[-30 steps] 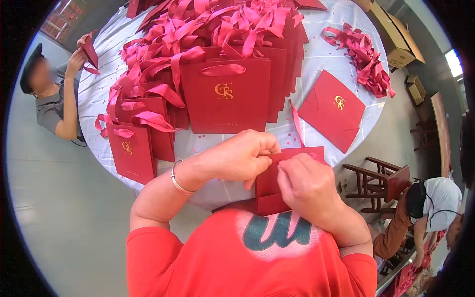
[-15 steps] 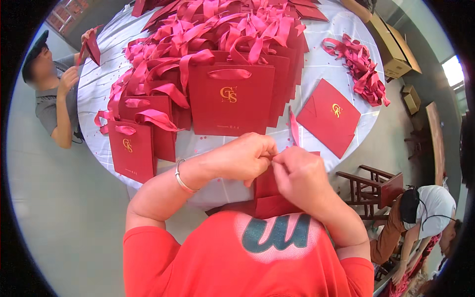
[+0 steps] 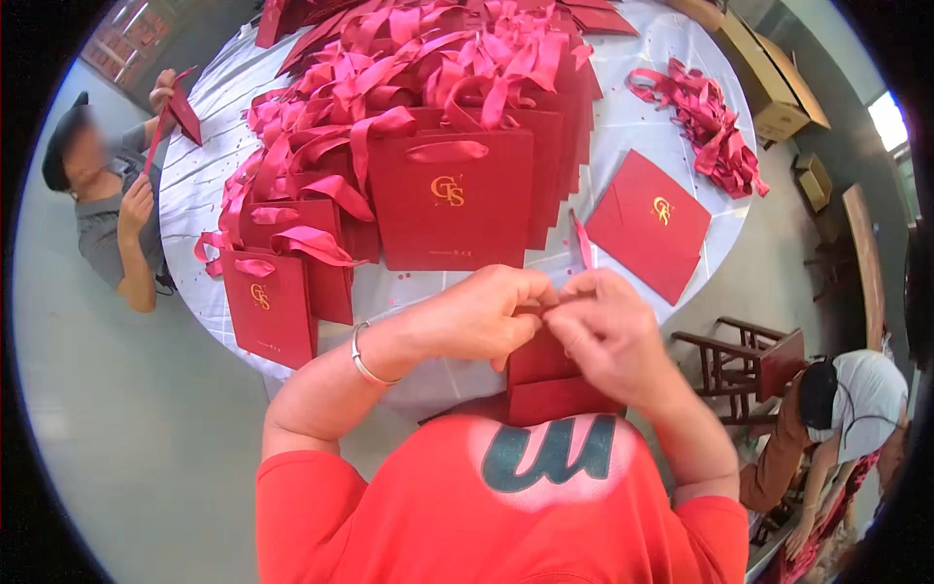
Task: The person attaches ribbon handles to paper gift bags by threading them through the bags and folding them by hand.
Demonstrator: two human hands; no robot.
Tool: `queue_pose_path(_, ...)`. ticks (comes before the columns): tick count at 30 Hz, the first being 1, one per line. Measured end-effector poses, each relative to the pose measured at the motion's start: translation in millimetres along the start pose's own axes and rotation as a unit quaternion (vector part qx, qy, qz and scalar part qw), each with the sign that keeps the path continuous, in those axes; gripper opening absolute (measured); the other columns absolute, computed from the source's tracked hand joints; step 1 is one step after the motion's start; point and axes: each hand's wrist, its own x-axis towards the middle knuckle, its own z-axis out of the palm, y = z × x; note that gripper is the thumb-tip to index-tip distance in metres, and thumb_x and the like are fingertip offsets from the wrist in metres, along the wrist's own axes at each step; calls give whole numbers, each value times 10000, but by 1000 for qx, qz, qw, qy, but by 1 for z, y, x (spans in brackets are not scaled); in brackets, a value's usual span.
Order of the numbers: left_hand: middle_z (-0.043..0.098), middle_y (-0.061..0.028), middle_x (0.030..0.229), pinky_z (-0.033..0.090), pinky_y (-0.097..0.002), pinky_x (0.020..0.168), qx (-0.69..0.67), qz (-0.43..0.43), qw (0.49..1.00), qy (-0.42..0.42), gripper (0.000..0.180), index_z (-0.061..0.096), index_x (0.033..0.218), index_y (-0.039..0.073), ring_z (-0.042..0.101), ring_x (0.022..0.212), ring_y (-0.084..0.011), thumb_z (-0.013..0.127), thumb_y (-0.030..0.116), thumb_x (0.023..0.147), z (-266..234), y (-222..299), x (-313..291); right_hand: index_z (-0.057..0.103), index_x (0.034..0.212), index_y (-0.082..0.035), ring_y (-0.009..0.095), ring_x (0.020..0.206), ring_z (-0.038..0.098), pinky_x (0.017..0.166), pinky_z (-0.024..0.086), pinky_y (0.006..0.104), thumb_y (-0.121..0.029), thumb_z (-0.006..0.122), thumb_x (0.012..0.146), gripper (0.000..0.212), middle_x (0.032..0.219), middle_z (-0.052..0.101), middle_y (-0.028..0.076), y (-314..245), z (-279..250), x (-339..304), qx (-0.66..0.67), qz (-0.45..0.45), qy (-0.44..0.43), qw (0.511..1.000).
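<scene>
My left hand [image 3: 496, 313], with a bangle on its wrist, has its fingers bent in a pinch at the top of a red paper gift bag [image 3: 547, 365]. Close against it, my right hand [image 3: 618, 331] also has thumb and fingers pressed together. Whatever lies between its fingertips is too small and hidden to make out. The bag hangs in front of my chest at the table's near edge, its upper part covered by my hands. Just beyond my right hand lies a pink ribbon strip [image 3: 581, 239]. A flat red bag [image 3: 650, 226] rests to the right.
Rows of red bags with ribbon handles [image 3: 455, 200] stand on the round white-covered table [image 3: 389, 326]. Loose ribbons [image 3: 705, 131] lie at right. A person at left [image 3: 117, 204] handles a bag; another [image 3: 827, 428] bends beside a wooden stool [image 3: 754, 365]. Cardboard boxes [image 3: 773, 92] stand behind.
My right hand has risen slightly and its fingers have lifted and rearranged beside the left. The person at left has drawn a ribbon out long from their bag. The view has shifted slightly.
</scene>
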Motion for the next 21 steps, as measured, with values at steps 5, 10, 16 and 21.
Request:
queue_pose_path(5, 707, -104, 861, 464, -269, 530, 142, 185, 963, 138, 175, 607, 990, -16, 549, 598, -62, 660, 29, 830, 13, -13, -1, 641, 931, 40, 145, 645, 623, 595, 497, 321, -63, 626, 829, 146, 686, 641, 122, 5, -26, 39, 134, 195, -175, 956)
queue_pose_path(10, 680, -104, 812, 449, -268, 512, 200, 220, 940, 170, 238, 569, 924, -1, 538, 569, -80, 740, 57, 770, 18, -5, -1, 640, 986, -4, 56, 670, 562, 592, 452, 237, -43, 657, 838, 154, 740, 630, -7, 28, -36, 82, 187, 251, -431, 846)
queue_pose_path(16, 607, -39, 698, 401, -234, 461, 192, 214, 941, 179, 266, 527, 894, 14, 519, 531, -39, 760, 42, 769, 20, -8, -4, 681, 941, -52, 65, 574, 523, 510, 403, 236, -36, 699, 742, 200, 728, 633, -8, 33, -24, 84, 231, 347, -476, 774)
queue_pose_path(21, 594, -5, 674, 378, -212, 424, 96, 118, 979, 136, 226, 523, 896, 27, 555, 514, -25, 728, 14, 802, 16, -4, -5, 653, 866, -35, 77, 536, 531, 464, 396, 224, 4, 736, 691, 198, 682, 603, 1, 26, -16, 67, 266, 370, -330, 827)
